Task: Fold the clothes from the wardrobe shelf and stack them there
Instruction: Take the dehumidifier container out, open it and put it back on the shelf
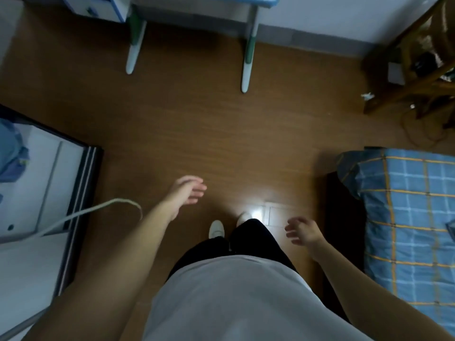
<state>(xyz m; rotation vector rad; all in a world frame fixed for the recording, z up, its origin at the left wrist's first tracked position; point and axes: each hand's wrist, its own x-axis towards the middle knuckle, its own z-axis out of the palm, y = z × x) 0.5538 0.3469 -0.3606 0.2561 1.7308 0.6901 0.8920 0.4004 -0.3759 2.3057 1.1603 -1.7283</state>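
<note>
You are looking straight down at a brown wooden floor [187, 134], and both of your hands hang over it holding nothing. Your left hand [188, 190] reaches forward at the middle of the view, its fingers [197, 193] nearly straight and lying loosely side by side, a little blurred. Your right hand [305, 231] is lower and to the right, near the bed, palm down with its fingers [293, 228] loosely curled and slightly spread. Neither hand touches any cloth. The clothes [12, 153] are a crumpled blue bundle at the far left edge, inside the white interior of what looks like the wardrobe [83, 183] with its dark frame, well apart from both hands; you cannot tell from here which shelf they lie on. A pale cable [81, 212] arcs across in front of the wardrobe, just beside your left forearm. On the right, the bed [408, 217] is covered in blue cloth checked with yellow and white lines. At the top stands a desk [248, 52] on white and green legs, and a wooden rack [418, 77] fills the upper right corner. Below, between your arms, your white top [221, 299], dark trousers [256, 239] and white shoes [216, 228] show, with a bright patch of light [256, 214] on the floor beside the right shoe.
</note>
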